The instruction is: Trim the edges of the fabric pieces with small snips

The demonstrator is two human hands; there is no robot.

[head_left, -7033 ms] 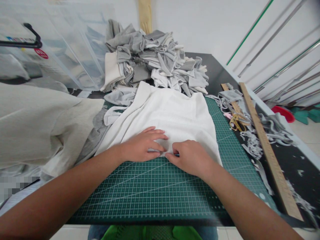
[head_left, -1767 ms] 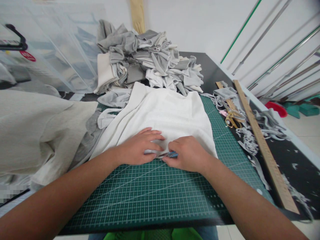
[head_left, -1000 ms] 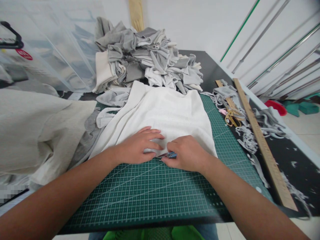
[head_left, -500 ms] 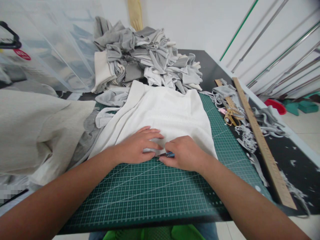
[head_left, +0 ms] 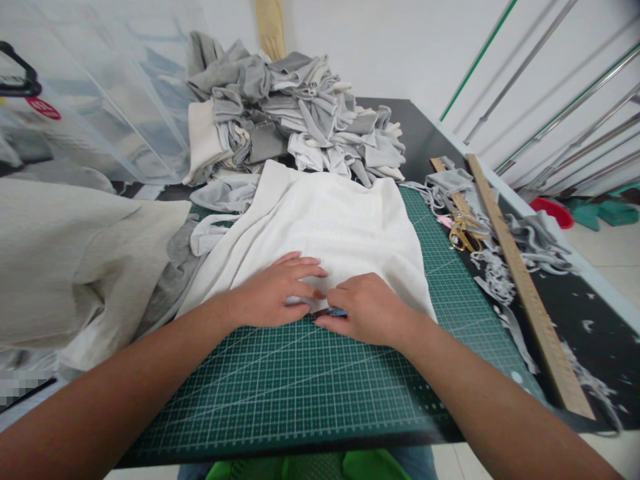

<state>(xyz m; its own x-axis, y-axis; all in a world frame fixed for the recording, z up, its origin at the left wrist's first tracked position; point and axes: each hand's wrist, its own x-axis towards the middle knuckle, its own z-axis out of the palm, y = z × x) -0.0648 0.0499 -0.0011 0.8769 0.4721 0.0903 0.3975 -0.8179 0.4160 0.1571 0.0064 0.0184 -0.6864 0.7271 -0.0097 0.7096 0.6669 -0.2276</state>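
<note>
A piece of white cloth [head_left: 340, 207] lies spread on the green cutting mat [head_left: 300, 393]. My left hand [head_left: 277, 290] rests on its near left part, fingers spread and lying flat, thumb by the near edge. Close beside it, my right hand [head_left: 367, 307] is closed around small blue-handled thread snips [head_left: 334, 312]. Their dark tips point left at the cloth's near edge, just by my left thumb. My fingers hide most of the snips, and whether the blades touch the cloth I cannot tell.
Grey and white cloth pieces [head_left: 300, 100] are heaped behind the mat. Beige cloth [head_left: 75, 260] lies at left, before a clear plastic bin [head_left: 110, 100]. To the right are a wooden ruler [head_left: 530, 287], gold-handled scissors [head_left: 463, 233] and grey scraps [head_left: 535, 237].
My right hand has shifted very slightly left with the snips, bringing their tips nearer my left thumb. My left hand and the white cloth stay practically in place.
</note>
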